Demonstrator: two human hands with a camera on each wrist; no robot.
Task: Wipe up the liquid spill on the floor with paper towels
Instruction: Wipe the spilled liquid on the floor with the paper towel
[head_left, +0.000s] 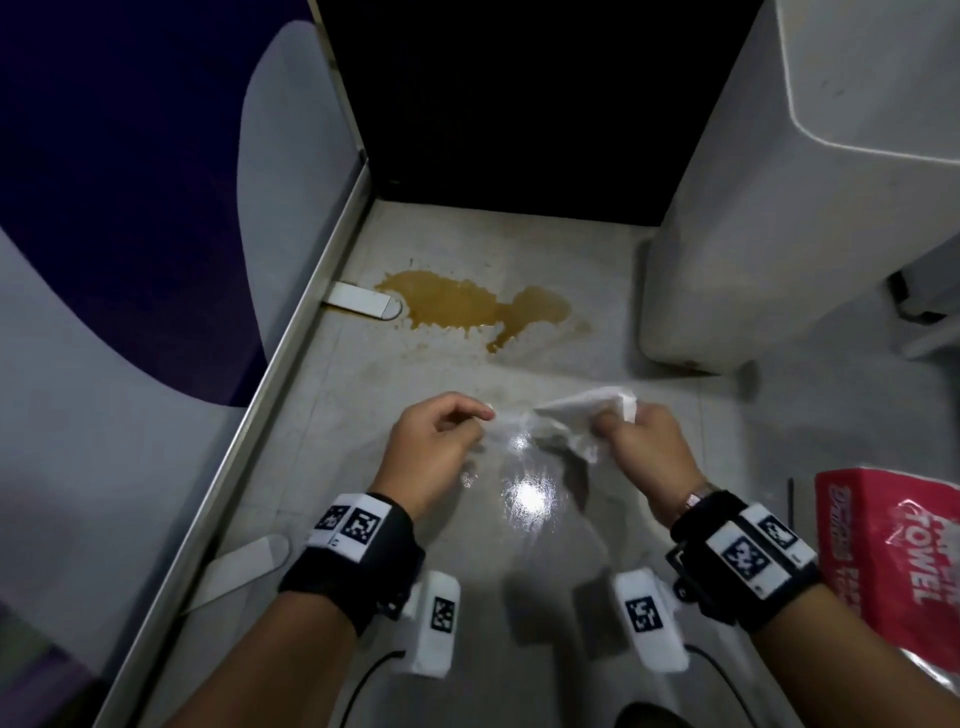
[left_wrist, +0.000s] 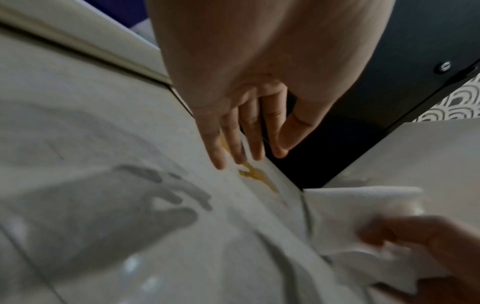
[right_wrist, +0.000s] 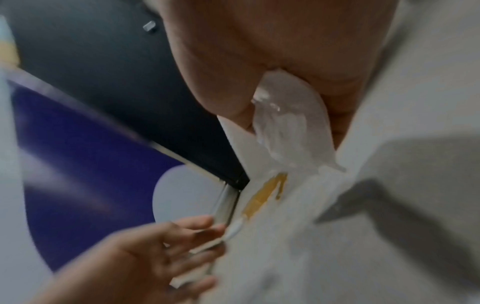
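Observation:
An amber liquid spill (head_left: 467, 304) lies on the pale floor (head_left: 467, 519) ahead of both hands. My right hand (head_left: 610, 426) grips a crumpled white paper towel (head_left: 582, 415) and holds it above the floor, short of the spill. In the right wrist view the towel (right_wrist: 293, 131) hangs from the curled fingers, with the spill (right_wrist: 265, 193) beyond it. My left hand (head_left: 475, 426) hovers just left of the towel with loosely bent fingers and holds nothing. The left wrist view shows its fingers (left_wrist: 233, 144) spread over the floor near the spill (left_wrist: 257, 174).
A red paper towel pack (head_left: 893, 561) lies on the floor at the right. A white bin (head_left: 727, 234) stands right of the spill and a dark panel (head_left: 519, 104) behind it. A partition with a metal rail (head_left: 291, 364) and white floor brackets (head_left: 363, 301) runs along the left.

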